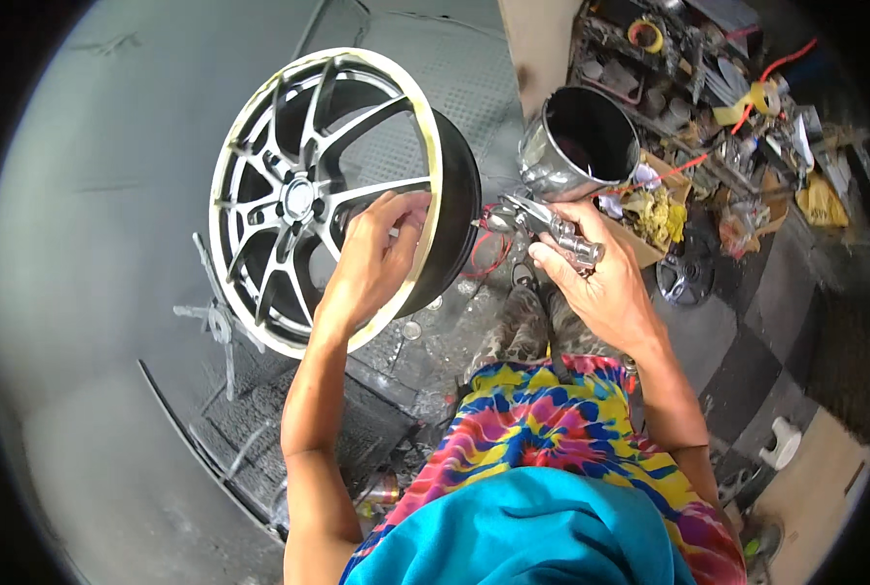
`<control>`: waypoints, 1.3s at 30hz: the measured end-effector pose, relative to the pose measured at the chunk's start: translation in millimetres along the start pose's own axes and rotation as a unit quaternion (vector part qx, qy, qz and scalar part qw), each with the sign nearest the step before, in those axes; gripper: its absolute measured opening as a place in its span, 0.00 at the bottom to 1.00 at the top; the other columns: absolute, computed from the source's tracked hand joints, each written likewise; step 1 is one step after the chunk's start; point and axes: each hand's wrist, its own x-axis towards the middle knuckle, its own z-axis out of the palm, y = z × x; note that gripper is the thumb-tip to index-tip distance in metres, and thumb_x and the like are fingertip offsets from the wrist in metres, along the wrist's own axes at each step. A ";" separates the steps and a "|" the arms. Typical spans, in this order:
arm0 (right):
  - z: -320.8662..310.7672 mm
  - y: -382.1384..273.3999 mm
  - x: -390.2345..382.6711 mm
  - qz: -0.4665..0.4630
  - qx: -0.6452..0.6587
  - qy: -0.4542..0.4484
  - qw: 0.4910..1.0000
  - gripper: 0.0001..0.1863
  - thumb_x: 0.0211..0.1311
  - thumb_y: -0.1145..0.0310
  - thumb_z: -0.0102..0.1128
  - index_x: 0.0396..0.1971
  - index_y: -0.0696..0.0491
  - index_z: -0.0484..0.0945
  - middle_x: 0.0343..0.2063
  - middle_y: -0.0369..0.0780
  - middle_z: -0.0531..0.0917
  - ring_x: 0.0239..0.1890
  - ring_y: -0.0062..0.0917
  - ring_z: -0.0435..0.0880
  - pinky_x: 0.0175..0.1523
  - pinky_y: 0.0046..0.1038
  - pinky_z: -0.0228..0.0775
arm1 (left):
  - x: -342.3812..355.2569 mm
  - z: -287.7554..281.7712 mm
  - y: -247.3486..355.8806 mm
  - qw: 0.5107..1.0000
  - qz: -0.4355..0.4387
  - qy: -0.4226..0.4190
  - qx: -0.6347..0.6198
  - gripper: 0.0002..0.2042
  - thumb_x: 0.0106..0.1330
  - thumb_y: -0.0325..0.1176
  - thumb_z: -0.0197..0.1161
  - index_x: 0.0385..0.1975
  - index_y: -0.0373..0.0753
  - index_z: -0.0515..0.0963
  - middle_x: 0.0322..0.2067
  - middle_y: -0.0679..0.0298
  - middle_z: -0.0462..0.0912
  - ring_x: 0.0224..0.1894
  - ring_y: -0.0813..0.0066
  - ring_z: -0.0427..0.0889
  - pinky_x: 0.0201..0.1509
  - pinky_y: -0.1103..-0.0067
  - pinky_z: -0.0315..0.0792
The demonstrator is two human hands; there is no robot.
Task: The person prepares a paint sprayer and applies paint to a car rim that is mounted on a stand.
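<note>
Wheel (298,200): standing ahead-left of left hand, face turning toward camera; whatever is propping it is hidden.
Left hand (371,258): fingers curling near the wheel's edge, probably steadying it; can't tell whether it's pinching anything.
Right hand (600,278): closing round spray gun (552,229), presumably keeping one-handed control.
Yellow band (436,161): running round wheel edge, passing by left hand; likely masking.
Bucket (550,161): sitting beyond right hand, apparently staying within reach.

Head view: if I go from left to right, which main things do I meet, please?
Wheel rim → silver spray gun, held by the right hand → dark round spoked part on the floor → yellow sack.
</note>
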 end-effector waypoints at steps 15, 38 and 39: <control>-0.9 9.9 35.3 0.039 0.101 0.005 0.994 0.19 0.69 0.70 0.70 0.56 0.58 0.76 0.39 0.48 0.88 0.38 0.34 0.91 0.42 0.34 0.80 | 64.9 2.7 -7.4 0.956 0.089 0.055 0.275 0.22 0.57 0.49 0.80 0.38 0.35 0.86 0.34 0.54 0.86 0.40 0.56 0.83 0.49 0.66 0.75; -20.9 31.6 18.4 0.053 0.021 0.056 0.997 0.16 0.70 0.69 0.69 0.53 0.57 0.78 0.40 0.49 0.88 0.41 0.40 0.91 0.46 0.36 0.80 | 27.1 0.8 6.9 0.963 -0.063 -0.026 0.260 0.17 0.63 0.44 0.74 0.31 0.32 0.88 0.30 0.54 0.87 0.32 0.55 0.86 0.40 0.66 0.78; -20.2 34.9 16.4 0.049 -0.003 0.076 0.996 0.17 0.70 0.69 0.68 0.54 0.57 0.77 0.40 0.50 0.87 0.42 0.41 0.90 0.46 0.37 0.80 | 22.9 1.8 6.4 0.964 -0.083 -0.018 0.253 0.17 0.63 0.44 0.75 0.31 0.32 0.88 0.29 0.54 0.87 0.31 0.57 0.87 0.39 0.67 0.78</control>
